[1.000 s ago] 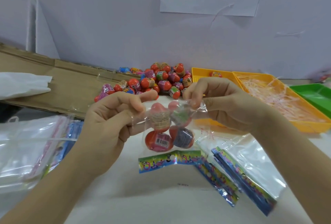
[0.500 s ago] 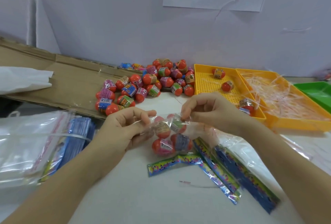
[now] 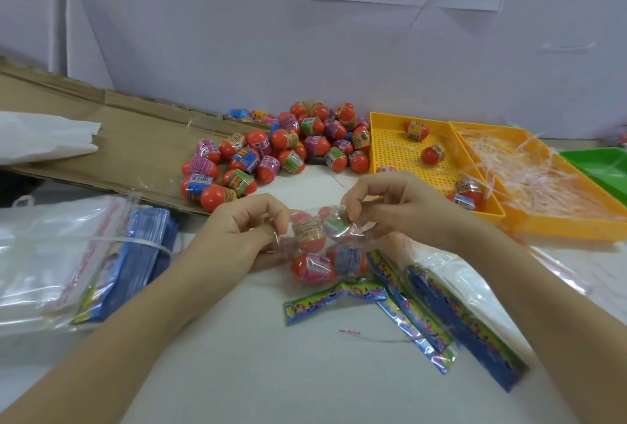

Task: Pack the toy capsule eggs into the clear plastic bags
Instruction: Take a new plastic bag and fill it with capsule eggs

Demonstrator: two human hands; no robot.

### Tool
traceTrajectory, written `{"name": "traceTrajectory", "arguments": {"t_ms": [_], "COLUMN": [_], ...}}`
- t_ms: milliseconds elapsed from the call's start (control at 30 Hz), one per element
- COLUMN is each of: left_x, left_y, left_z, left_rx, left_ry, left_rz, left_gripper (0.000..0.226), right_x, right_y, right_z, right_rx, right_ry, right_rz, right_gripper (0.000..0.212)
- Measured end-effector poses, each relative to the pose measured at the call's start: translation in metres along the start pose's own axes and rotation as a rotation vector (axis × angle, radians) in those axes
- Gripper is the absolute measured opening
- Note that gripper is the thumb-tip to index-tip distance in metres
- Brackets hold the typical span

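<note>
At frame centre both hands hold a filled bag [image 3: 353, 237] just above the counter [image 3: 271, 383]. The left hand [image 3: 242, 232] pinches its upper left edge and the right hand [image 3: 393, 211] its upper right, fingers curled on the plastic. Four eggs [image 3: 312, 267] sit inside, two over two. This looks like the closing step. The next move probably calls for pressing the mouth shut along the top, laying the bag aside, then taking one of the empty bags [image 3: 441, 315] at lower right and more eggs from the pile [image 3: 271, 155] at upper centre.
</note>
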State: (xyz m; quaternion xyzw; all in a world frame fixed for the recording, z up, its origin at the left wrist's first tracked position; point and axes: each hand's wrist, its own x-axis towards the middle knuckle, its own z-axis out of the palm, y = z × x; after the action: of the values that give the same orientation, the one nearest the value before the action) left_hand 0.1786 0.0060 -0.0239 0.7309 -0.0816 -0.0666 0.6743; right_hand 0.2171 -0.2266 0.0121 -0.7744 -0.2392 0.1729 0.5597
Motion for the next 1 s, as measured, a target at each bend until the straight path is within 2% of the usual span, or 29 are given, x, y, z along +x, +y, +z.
{"name": "traceTrajectory", "arguments": {"t_ms": [133,300,533,667,833,900,967,1000], "left_x": [0.000,-0.002,-0.004,-0.004,-0.004,-0.004,-0.003,-0.003], "left_y": [-0.001,0.000,0.004,0.008,0.011,0.012,0.012,0.013], "left_z": [0.000,0.003,0.003,0.002,0.002,0.002,0.003,0.003], "left_rx": [0.067,0.054,0.073,0.096,0.054,0.008,-0.070,-0.097], "left_ry": [-0.007,-0.028,-0.046,-0.047,-0.057,-0.058,-0.069,-0.072], "left_rz": [0.022,0.064,0.062,0.038,0.009,-0.014,-0.053,-0.062], "left_gripper": [0.060,0.060,0.064,0.062,0.060,0.051,0.029,0.025], "right_x": [-0.001,-0.001,0.000,0.001,-0.006,-0.009,-0.010,-0.008], "right_y": [-0.001,0.001,0.002,0.006,0.009,0.011,0.012,0.011], "right_z": [-0.003,-0.008,-0.009,-0.013,-0.019,-0.022,-0.021,-0.020], "right_rx": [0.003,0.061,0.116,0.106,0.149,0.161,0.161,0.174], "right_ry": [-0.043,-0.104,-0.071,-0.064,0.003,0.033,0.068,0.092], "right_rz": [0.026,0.022,-0.004,0.014,0.039,0.049,0.057,0.057], "right_gripper": [0.056,0.050,0.014,0.022,0.017,0.025,0.037,0.034]}}
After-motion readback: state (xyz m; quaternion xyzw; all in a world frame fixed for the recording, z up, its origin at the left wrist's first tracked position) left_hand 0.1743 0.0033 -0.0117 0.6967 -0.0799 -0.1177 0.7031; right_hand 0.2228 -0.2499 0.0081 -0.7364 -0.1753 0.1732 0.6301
